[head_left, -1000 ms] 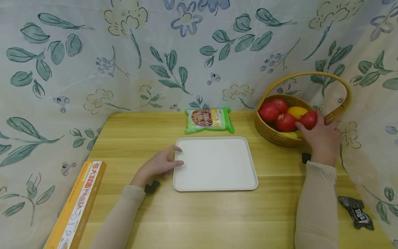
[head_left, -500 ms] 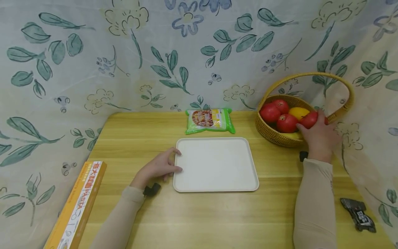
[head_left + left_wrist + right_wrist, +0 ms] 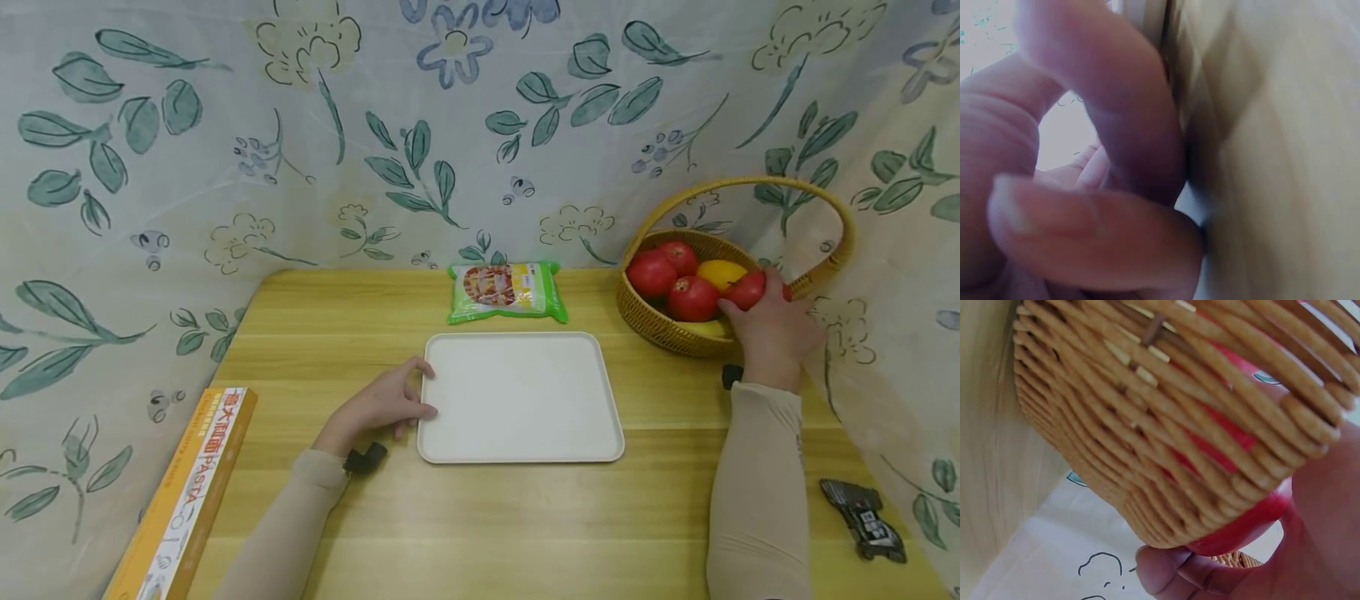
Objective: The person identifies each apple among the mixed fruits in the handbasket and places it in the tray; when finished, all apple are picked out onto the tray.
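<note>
At the upper right, my right hand (image 3: 776, 337) grips a glossy red fruit (image 3: 745, 291) inside the woven basket (image 3: 660, 327). Its thumb lies on the near side and its fingers reach over the far side. The right wrist view shows this red fruit (image 3: 1247, 528) behind the wicker wall (image 3: 1147, 444), with the palm close against it. Beside the held fruit lie several other red fruits (image 3: 692, 298) and a yellow one (image 3: 720, 272). My left hand (image 3: 378, 404) rests at the left edge of the white tray (image 3: 521, 398), thumb and index finger touching the rim, fingers loosely bent.
A green snack packet (image 3: 506, 292) lies behind the tray. An orange pasta box (image 3: 183, 492) runs along the table's left side, and a small black packet (image 3: 864, 518) lies at the right. The basket's tall handle (image 3: 742, 180) arches over the fruit. Patterned cloth (image 3: 450, 150) hangs behind.
My left thumb and index finger have drawn back slightly to the tray's edge. My right wrist has shifted a little left, and the gripped red fruit has turned slightly in the basket.
</note>
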`<state>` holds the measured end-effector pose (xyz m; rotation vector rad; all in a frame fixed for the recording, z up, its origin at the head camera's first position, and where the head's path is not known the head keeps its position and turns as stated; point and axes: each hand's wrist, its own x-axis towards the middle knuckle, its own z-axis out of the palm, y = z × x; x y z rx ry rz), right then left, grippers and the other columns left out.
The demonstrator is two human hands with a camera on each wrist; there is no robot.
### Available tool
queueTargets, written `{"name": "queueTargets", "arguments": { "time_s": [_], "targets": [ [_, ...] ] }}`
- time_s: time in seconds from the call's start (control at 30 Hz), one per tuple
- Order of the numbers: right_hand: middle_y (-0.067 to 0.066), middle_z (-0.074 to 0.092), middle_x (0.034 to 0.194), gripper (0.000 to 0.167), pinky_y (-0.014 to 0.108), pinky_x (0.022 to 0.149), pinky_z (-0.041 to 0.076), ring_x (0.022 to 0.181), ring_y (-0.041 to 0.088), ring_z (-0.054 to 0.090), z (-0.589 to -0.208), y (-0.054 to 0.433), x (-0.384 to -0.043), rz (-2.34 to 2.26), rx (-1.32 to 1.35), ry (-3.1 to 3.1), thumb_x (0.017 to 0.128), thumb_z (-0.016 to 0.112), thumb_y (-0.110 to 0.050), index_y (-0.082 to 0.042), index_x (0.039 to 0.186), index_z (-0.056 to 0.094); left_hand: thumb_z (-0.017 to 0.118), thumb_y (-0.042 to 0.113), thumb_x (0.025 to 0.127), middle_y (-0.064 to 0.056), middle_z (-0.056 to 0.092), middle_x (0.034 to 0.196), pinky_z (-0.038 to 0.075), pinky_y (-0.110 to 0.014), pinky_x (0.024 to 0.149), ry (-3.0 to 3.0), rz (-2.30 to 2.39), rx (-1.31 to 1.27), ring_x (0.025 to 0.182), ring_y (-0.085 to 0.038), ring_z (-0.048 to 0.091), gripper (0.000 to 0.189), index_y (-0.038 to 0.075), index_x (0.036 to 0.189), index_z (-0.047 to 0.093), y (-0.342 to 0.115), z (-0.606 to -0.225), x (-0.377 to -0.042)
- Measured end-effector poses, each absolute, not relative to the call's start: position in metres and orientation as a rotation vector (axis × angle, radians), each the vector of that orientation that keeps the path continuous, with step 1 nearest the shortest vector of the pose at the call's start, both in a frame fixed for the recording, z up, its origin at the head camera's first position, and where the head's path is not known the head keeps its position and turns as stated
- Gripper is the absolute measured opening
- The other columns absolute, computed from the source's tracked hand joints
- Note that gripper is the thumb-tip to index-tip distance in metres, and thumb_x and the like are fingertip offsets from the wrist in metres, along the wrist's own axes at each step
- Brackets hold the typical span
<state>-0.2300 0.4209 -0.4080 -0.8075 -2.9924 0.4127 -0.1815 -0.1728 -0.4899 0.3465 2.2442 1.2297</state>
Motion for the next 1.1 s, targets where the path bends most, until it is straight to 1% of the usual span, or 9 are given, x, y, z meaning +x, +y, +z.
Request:
{"name": "queueTargets", "arguments": {
  "time_s": [0.27, 0.4, 0.53, 0.63, 0.77, 0.97, 1.03, 1.1],
  "targets": [
    [0.055, 0.025, 0.151, 0.097, 0.083, 0.110, 0.028, 0.132, 0.073, 0.035, -0.409, 0.420, -0.230, 0.416, -0.813, -2.965, 0.101, 0.045, -0.072, -0.020, 0.170, 0.002, 0.084, 0.027, 0.092, -0.005, 0.066, 0.070, 0.045, -0.028, 0.048, 2.236, 1.236, 0.336, 0.046, -0.017, 0.059, 0.062, 0.016, 0.140, 0.046, -0.173, -0.489, -0.181],
    [0.055, 0.029, 0.147, 0.096, 0.081, 0.107, 0.030, 0.128, 0.073, 0.038, -0.409, 0.420, -0.230, 0.414, -0.807, -2.951, 0.101, 0.046, -0.071, -0.019, 0.170, 0.004, 0.084, 0.027, 0.092, -0.006, 0.066, 0.070, 0.044, -0.027, 0.047, 2.238, 1.234, 0.325, 0.046, -0.017, 0.059, 0.062, 0.018, 0.140, 0.046, -0.173, -0.489, -0.181],
    [0.055, 0.030, 0.146, 0.097, 0.080, 0.107, 0.031, 0.127, 0.072, 0.038, -0.406, 0.418, -0.227, 0.424, -0.803, -2.955, 0.101, 0.046, -0.071, -0.018, 0.170, 0.003, 0.083, 0.027, 0.093, -0.005, 0.067, 0.069, 0.043, -0.027, 0.046, 2.240, 1.226, 0.328, 0.045, -0.018, 0.059, 0.061, 0.019, 0.140, 0.045, -0.174, -0.489, -0.182],
    [0.053, 0.032, 0.146, 0.098, 0.080, 0.107, 0.031, 0.128, 0.071, 0.038, -0.403, 0.416, -0.223, 0.455, -0.791, -2.943, 0.101, 0.047, -0.070, -0.017, 0.170, 0.004, 0.083, 0.028, 0.093, -0.006, 0.067, 0.069, 0.043, -0.028, 0.045, 2.236, 1.228, 0.329, 0.045, -0.018, 0.059, 0.061, 0.019, 0.140, 0.045, -0.174, -0.490, -0.182],
    [0.050, 0.037, 0.146, 0.097, 0.080, 0.105, 0.031, 0.128, 0.068, 0.039, -0.399, 0.412, -0.217, 0.518, -0.760, -2.894, 0.100, 0.051, -0.068, -0.016, 0.170, 0.009, 0.083, 0.027, 0.093, -0.006, 0.068, 0.069, 0.044, -0.027, 0.046, 2.230, 1.234, 0.324, 0.045, -0.018, 0.059, 0.061, 0.020, 0.140, 0.045, -0.174, -0.489, -0.182],
    [0.048, 0.042, 0.144, 0.099, 0.077, 0.099, 0.035, 0.125, 0.066, 0.042, -0.390, 0.405, -0.210, 0.608, -0.686, -2.857, 0.098, 0.051, -0.073, -0.018, 0.170, 0.009, 0.083, 0.026, 0.093, -0.006, 0.068, 0.069, 0.044, -0.027, 0.045, 2.223, 1.236, 0.315, 0.045, -0.017, 0.059, 0.061, 0.020, 0.141, 0.044, -0.174, -0.488, -0.181],
    [0.047, 0.043, 0.145, 0.101, 0.076, 0.099, 0.037, 0.125, 0.065, 0.044, -0.386, 0.404, -0.207, 0.656, -0.662, -2.850, 0.097, 0.051, -0.074, -0.019, 0.170, 0.008, 0.083, 0.026, 0.093, -0.006, 0.068, 0.070, 0.044, -0.027, 0.045, 2.219, 1.240, 0.312, 0.045, -0.017, 0.058, 0.061, 0.020, 0.141, 0.044, -0.174, -0.488, -0.180],
    [0.045, 0.042, 0.150, 0.102, 0.076, 0.102, 0.038, 0.127, 0.063, 0.044, -0.383, 0.402, -0.205, 0.736, -0.634, -2.843, 0.096, 0.052, -0.076, -0.020, 0.170, 0.007, 0.082, 0.026, 0.093, -0.006, 0.068, 0.070, 0.044, -0.027, 0.045, 2.212, 1.243, 0.309, 0.045, -0.017, 0.059, 0.061, 0.020, 0.141, 0.044, -0.174, -0.488, -0.180]
  ]
}}
